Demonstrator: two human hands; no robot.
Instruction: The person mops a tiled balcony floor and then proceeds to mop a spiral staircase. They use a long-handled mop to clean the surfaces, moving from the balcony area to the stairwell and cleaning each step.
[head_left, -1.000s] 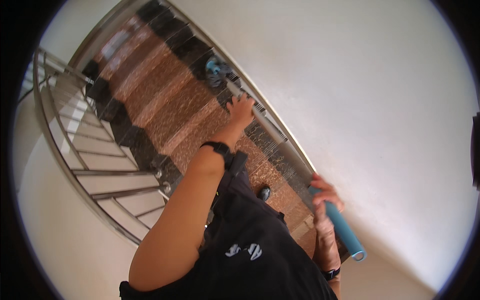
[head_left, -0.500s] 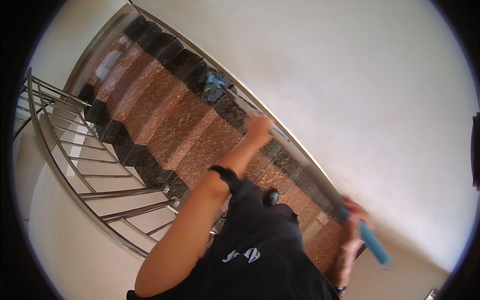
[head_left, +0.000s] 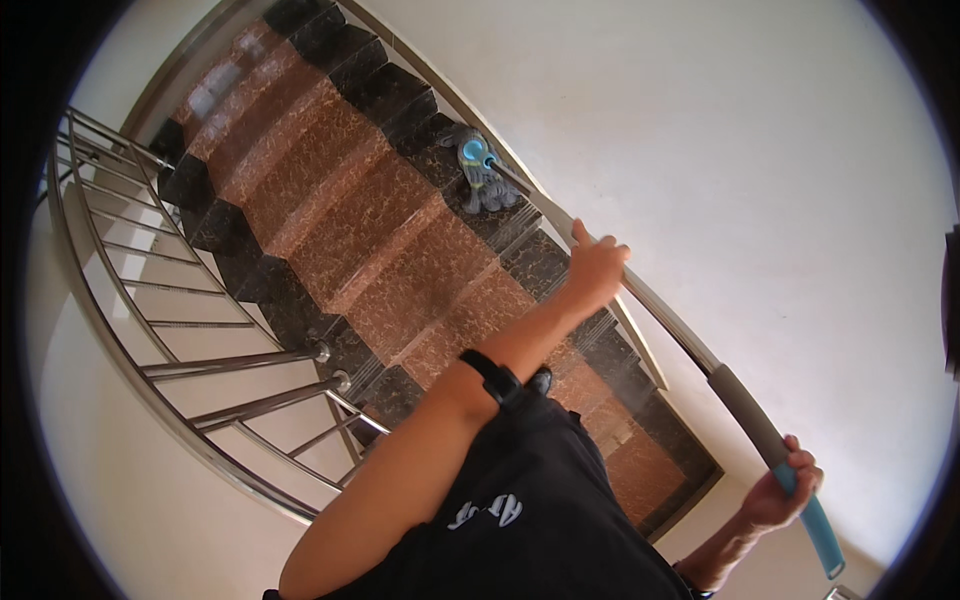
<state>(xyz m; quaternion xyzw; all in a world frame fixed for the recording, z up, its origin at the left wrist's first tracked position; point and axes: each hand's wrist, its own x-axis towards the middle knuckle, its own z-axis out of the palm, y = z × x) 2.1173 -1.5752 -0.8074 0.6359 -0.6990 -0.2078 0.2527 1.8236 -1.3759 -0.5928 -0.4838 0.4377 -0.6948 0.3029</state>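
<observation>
A long mop point(head_left: 670, 318) slants along the wall, its grey stringy head point(head_left: 484, 185) with a bright blue hub resting on a dark stair tread by the wall. Partway down the pole, my left hand point(head_left: 598, 272) is closed round the grey shaft. Near the top end, my right hand point(head_left: 785, 490) wraps the blue part of the handle, just beyond its dark grey sleeve. The handle's blue tip sticks out past my right hand. Part of the shaft is hidden behind my left fingers.
Reddish-brown marble stairs point(head_left: 330, 200) with black side strips run down toward the upper left. A curved metal railing point(head_left: 170, 400) borders them on the left. The white wall point(head_left: 740, 170) stands close on the right. My shoe point(head_left: 541, 380) shows on the stairs.
The mop head has shifted right on the stair, toward the wall. Both hands have moved right with the pole, my right hand also lower in the picture. My grip stays closed.
</observation>
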